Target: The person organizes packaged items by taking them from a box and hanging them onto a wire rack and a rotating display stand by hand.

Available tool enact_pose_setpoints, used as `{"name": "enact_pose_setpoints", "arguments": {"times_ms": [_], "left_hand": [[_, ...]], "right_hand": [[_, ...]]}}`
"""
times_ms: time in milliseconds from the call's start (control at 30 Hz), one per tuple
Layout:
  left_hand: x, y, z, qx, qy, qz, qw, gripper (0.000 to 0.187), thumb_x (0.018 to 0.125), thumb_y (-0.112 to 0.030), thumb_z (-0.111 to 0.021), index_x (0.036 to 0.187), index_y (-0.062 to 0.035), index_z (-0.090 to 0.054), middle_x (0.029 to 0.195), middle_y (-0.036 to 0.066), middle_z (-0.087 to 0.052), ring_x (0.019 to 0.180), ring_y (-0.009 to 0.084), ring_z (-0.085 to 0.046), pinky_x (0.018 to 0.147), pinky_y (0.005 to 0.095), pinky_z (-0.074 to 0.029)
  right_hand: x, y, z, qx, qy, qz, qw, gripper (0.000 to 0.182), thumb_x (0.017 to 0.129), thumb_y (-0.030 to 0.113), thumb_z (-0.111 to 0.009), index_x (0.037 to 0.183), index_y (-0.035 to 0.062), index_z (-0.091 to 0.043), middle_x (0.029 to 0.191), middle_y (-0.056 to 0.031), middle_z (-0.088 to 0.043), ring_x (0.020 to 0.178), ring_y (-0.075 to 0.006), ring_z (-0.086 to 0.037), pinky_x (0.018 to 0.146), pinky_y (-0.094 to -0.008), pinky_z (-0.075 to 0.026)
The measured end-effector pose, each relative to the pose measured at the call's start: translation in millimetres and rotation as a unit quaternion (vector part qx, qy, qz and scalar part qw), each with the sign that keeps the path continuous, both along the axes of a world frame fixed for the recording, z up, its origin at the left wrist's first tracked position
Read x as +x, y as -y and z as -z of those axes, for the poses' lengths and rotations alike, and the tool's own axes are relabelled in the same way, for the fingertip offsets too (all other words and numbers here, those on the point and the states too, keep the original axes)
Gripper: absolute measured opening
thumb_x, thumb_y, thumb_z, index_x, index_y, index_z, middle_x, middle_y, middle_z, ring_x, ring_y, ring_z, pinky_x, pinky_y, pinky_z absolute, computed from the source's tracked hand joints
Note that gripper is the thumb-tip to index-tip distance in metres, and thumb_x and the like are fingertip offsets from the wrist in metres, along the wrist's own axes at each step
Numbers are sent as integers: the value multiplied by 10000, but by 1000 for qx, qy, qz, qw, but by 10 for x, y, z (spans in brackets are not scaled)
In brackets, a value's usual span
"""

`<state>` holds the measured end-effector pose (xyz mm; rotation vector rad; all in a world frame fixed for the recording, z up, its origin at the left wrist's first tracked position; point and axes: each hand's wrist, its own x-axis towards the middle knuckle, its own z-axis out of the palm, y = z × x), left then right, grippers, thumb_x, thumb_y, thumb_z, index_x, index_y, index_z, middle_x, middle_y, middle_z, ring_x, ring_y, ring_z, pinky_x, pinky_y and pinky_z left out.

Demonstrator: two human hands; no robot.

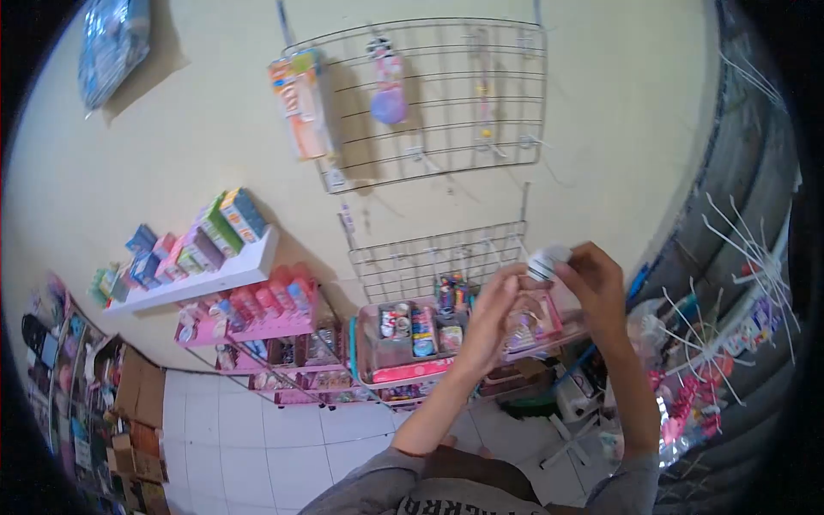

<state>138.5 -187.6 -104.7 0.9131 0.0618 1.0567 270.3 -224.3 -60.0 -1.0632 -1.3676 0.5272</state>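
White-capped bottle [544,263] tilts up-right between left hand [496,313] and right hand [598,287].

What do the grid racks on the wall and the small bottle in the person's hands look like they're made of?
The two wire grid racks look like thin metal rod with a pale, possibly coated finish: you see the wall through their open squares. The small clear bottle with a white ribbed cap, held between the left hand and right hand, is see-through, probably plastic, though glass can't be ruled out.
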Motion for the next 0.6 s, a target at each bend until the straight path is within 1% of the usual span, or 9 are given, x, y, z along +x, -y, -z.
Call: {"name": "enact_pose_setpoints", "arguments": {"times_ms": [67,100,133,167,200,333,367,533,600], "left_hand": [[-319,-248,72,17,-47,-97,994,318,829,-245,-395,1056,-25,-362,955,135,-493,723,172,-501,581,260,-414],[-474,-356,88,15,-46,-109,993,318,829,-245,-395,1056,-25,-362,955,135,-493,723,172,-501,581,260,-414],[-623,-460,90,9,-98,-167,981,297,831,-252,-396,1029,-31,-386,920,109,-515,737,147,-502,598,238,-401],[-768,-574,93,4,-150,-224,963,280,833,-260,-397,1003,-37,-410,886,83,-537,751,122,-503,615,216,-387],[-912,-707,114,5,-150,-233,961,280,833,-260,-397,1003,-37,-410,886,83,-537,751,122,-503,615,216,-387],[-1395,-1238,222,58,-230,-407,882,235,817,-260,-435,887,-39,-477,807,53,-551,776,93,-501,616,166,-338],[-1507,-1356,232,54,-261,-417,869,213,823,-246,-423,859,-43,-475,806,51,-555,756,100,-522,643,214,-384],[-1707,-1769,272,68,-222,-458,858,210,818,-240,-444,805,-31,-468,721,46,-547,647,97,-532,563,197,-399],[-1735,-1904,304,91,-253,-483,834,228,821,-248,-440,791,-24,-467,700,46,-540,627,97,-531,554,200,-407]], "right_hand": [[-289,-438,26,-9,-44,-94,995,105,724,49,-559,762,-14,-484,683,-24,-535,657,-64,-481,583,-184,-374],[-428,-667,59,0,-8,-111,994,112,726,54,-559,770,-17,-484,677,-33,-550,651,-60,-490,572,-179,-379],[-569,-889,98,11,26,-127,992,119,729,59,-558,777,-20,-484,671,-41,-564,645,-56,-499,561,-174,-383],[-734,-1095,140,15,16,-153,988,119,729,60,-557,781,-23,-490,666,-52,-570,642,-54,-506,559,-174,-392],[-902,-1289,179,20,5,-178,984,120,730,61,-556,786,-26,-496,661,-62,-576,639,-52,-514,558,-173,-401],[-1476,-1958,339,18,11,-208,978,124,716,71,-568,771,-31,-524,660,-96,-589,608,-85,-553,538,-195,-428],[-1593,-2070,358,15,9,-217,976,129,712,77,-573,764,-34,-531,655,-104,-591,586,-99,-563,521,-202,-432],[-1912,-2437,371,13,15,-194,981,166,699,97,-588,775,-41,-536,633,-103,-590,557,-116,-571,499,-207,-432],[-1940,-2525,388,4,-10,-177,984,178,696,97,-590,773,-51,-531,626,-104,-588,550,-121,-573,493,-207,-430]]}}
